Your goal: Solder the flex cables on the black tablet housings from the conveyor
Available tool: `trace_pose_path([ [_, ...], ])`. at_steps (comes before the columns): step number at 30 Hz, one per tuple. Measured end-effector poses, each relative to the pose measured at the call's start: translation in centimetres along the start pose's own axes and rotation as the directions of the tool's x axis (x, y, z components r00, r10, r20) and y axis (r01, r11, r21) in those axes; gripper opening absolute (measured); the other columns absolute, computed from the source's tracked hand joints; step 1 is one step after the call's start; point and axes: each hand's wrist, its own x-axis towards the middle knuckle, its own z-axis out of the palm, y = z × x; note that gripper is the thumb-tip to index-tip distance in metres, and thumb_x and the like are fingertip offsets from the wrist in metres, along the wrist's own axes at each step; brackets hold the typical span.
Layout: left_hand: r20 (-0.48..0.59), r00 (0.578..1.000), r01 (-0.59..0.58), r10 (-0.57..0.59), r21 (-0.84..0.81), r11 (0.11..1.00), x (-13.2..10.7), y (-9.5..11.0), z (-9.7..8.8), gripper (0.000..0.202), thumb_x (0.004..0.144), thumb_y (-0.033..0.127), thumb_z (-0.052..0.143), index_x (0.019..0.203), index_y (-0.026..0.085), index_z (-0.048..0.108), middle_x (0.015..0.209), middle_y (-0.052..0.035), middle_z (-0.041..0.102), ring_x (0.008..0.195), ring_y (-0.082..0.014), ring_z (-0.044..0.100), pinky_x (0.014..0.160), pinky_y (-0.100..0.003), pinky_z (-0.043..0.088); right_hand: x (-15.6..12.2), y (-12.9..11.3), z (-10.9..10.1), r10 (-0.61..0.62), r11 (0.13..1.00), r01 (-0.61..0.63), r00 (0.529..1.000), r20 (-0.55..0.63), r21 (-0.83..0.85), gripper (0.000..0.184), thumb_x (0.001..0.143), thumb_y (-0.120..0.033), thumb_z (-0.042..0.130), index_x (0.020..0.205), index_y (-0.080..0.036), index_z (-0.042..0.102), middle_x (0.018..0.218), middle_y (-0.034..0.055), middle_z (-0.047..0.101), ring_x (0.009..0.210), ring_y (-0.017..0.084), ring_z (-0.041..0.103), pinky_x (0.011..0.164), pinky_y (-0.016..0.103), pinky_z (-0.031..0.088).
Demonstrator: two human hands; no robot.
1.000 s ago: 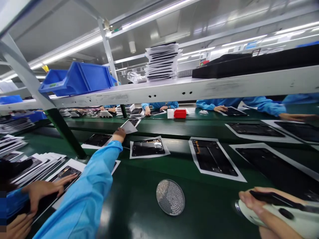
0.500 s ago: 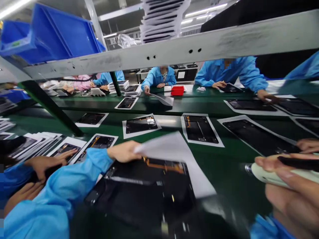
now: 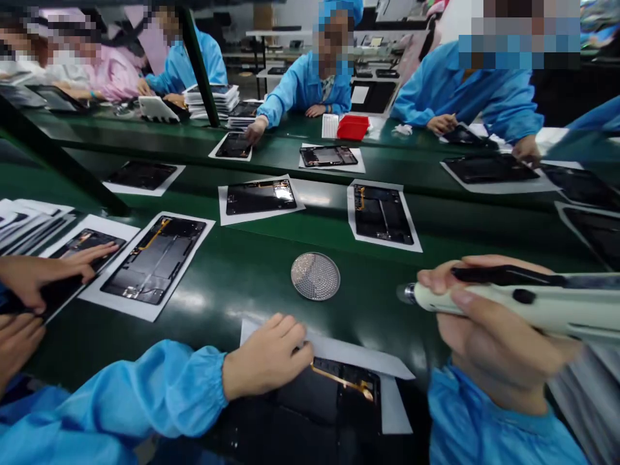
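Observation:
My left hand [image 3: 271, 354] is closed over the far edge of a white paper sheet [image 3: 361, 352], which is folded up along that edge. On the sheet, close to me, lies a dark tablet housing [image 3: 334, 407] with an orange flex cable; the bottom of the frame cuts it off. My right hand [image 3: 498, 323] grips a pale green electric screwdriver [image 3: 537, 307], its tip pointing left above the bench. A round perforated metal dish [image 3: 315, 276] sits on the green bench beyond the left hand.
Tablet housings on paper lie ahead, including one [image 3: 155, 258] at left, one [image 3: 261, 196] at centre and one [image 3: 383, 214] farther right. A co-worker's hands [image 3: 53, 278] work at far left. A green post [image 3: 58, 155] slants down there. Co-workers sit opposite, near a red bin [image 3: 353, 127].
The view has tipped down. My left hand has brought the paper and tablet housing lower and closer, exposing the metal dish. The screwdriver stays in my right hand.

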Motion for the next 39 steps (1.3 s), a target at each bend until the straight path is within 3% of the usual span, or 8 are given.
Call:
trace_pose_path([
  [2, -0.033, 0.999, 0.014, -0.015, -0.034, 0.999, -0.2, -0.1, 0.7, 0.011, 0.094, 0.011, 0.049, 0.085, 0.014, 0.054, 0.083, -0.007, 0.053, 0.075, -0.0188, 0.048, 0.066, -0.032, 0.042, -0.3, 0.8, 0.8, 0.057, 0.998, -0.06, 0.994, 0.096, 0.028, 0.021, 0.065, -0.014, 0.077, 0.085, -0.018, 0.072, 0.062, 0.0037, 0.064, 0.059, 0.021, 0.061, 0.063, 0.043, 0.05],
  [7, -0.323, 0.946, -0.04, 0.021, -0.053, 0.998, -0.2, 0.0, 0.5, 0.016, 0.088, 0.009, 0.057, 0.101, 0.017, 0.061, 0.099, -0.0076, 0.057, 0.092, -0.0217, 0.05, 0.081, -0.038, 0.042, -1.0, 2.5, 2.3, 0.142, 0.989, -0.147, 0.962, 0.232, 0.005, 0.023, 0.069, -0.011, 0.073, 0.091, -0.02, 0.072, 0.07, 0.0019, 0.065, 0.064, 0.018, 0.061, 0.07, 0.042, 0.051],
  [9, -0.264, 0.964, -0.069, 0.042, -0.093, 0.993, -0.3, 0.2, 0.4, 0.011, 0.088, 0.012, 0.059, 0.097, 0.015, 0.062, 0.096, -0.0077, 0.057, 0.088, -0.0209, 0.05, 0.077, -0.037, 0.04, -1.3, 3.3, 3.0, 0.145, 0.989, -0.148, 0.961, 0.237, -0.004, 0.023, 0.07, -0.01, 0.071, 0.091, -0.019, 0.072, 0.073, 0.0024, 0.066, 0.064, 0.017, 0.061, 0.07, 0.042, 0.052],
  [11, -0.087, 0.996, -0.048, 0.035, -0.147, 0.988, -0.3, 0.2, 0.8, 0.006, 0.088, 0.016, 0.058, 0.092, 0.013, 0.062, 0.088, -0.008, 0.055, 0.08, -0.0208, 0.049, 0.072, -0.037, 0.039, -1.6, 4.5, 3.7, 0.177, 0.984, -0.177, 0.952, 0.25, -0.023, 0.023, 0.071, -0.01, 0.069, 0.092, -0.02, 0.071, 0.073, 0.0022, 0.066, 0.064, 0.017, 0.062, 0.071, 0.042, 0.052],
  [13, 0.078, 0.997, -0.009, 0.025, -0.197, 0.98, -0.4, 0.0, 1.5, 0.005, 0.086, 0.018, 0.059, 0.086, 0.013, 0.059, 0.082, -0.0066, 0.052, 0.075, -0.0208, 0.047, 0.067, -0.037, 0.038, -2.0, 6.1, 4.2, 0.24, 0.971, -0.229, 0.931, 0.277, -0.072, 0.023, 0.072, -0.012, 0.069, 0.093, -0.021, 0.07, 0.071, 0.0012, 0.065, 0.066, 0.018, 0.062, 0.071, 0.041, 0.053],
  [15, 0.145, 0.989, 0.018, 0.017, -0.24, 0.971, -0.5, -0.2, 2.3, 0.007, 0.083, 0.019, 0.062, 0.083, 0.014, 0.057, 0.082, -0.0061, 0.05, 0.075, -0.0215, 0.047, 0.065, -0.036, 0.037, -2.4, 7.6, 4.6, 0.305, 0.952, -0.281, 0.908, 0.286, -0.12, 0.022, 0.072, -0.012, 0.069, 0.092, -0.021, 0.069, 0.069, 0.0005, 0.064, 0.067, 0.018, 0.063, 0.07, 0.041, 0.053],
  [22, 0.127, 0.991, 0.076, -0.037, -0.32, 0.944, -0.4, -0.6, 3.1, 0.01, 0.086, 0.02, 0.061, 0.081, 0.014, 0.056, 0.081, -0.0074, 0.05, 0.076, -0.0221, 0.045, 0.065, -0.035, 0.034, -3.3, 9.4, 4.9, 0.334, 0.941, -0.302, 0.898, 0.286, -0.153, 0.023, 0.072, -0.011, 0.066, 0.093, -0.02, 0.066, 0.066, -0.0006, 0.063, 0.066, 0.017, 0.062, 0.069, 0.04, 0.054],
  [39, 0.093, 0.977, 0.2, -0.19, -0.106, 0.974, 0.6, -1.0, 3.4, 0.019, 0.089, 0.004, 0.041, 0.083, 0.01, 0.058, 0.078, -0.0094, 0.051, 0.071, -0.0233, 0.048, 0.062, -0.037, 0.039, -3.4, 9.3, 4.9, 0.324, 0.943, -0.286, 0.903, 0.282, -0.168, 0.021, 0.073, -0.008, 0.066, 0.091, -0.019, 0.067, 0.067, 0.0011, 0.064, 0.066, 0.018, 0.061, 0.072, 0.041, 0.053],
])
